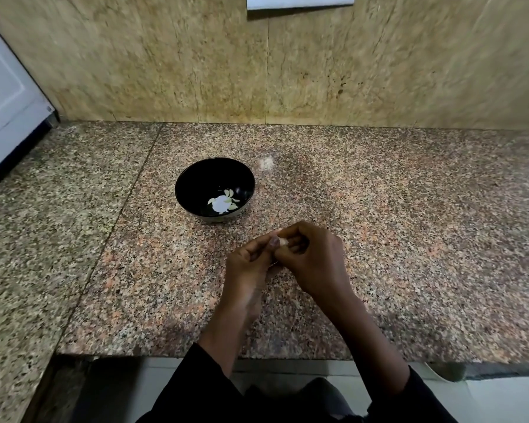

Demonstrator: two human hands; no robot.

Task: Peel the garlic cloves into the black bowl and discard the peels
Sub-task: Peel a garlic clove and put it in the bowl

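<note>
Item: white door panel (3, 96), far left, past the desk's edge.

Item: speckled granite desk (409, 239), with a seam running down its left part.

Item: black bowl (215, 190), glossy, standing on the desk left of centre and just beyond my hands. A few pale peeled cloves (230, 198) lay at its bottom beside a bright glare spot.

Item: my left hand (251, 264), fingers curled, thumb pressed against the garlic clove (283, 241).

Item: the garlic clove, held above the desk between both hands, near the bowl's front rim. Only a small pale sliver showed between the fingers; whether skin was still on it I could not tell. I judged it light, firm and a little slippery once bare, its skin papery and quick to tear. Best held by its sides, with a nail working at the tip.

Item: my right hand (313, 257), fingers curled over the clove from the other side, pinching it.

No loose peels showed on the desk.
</note>
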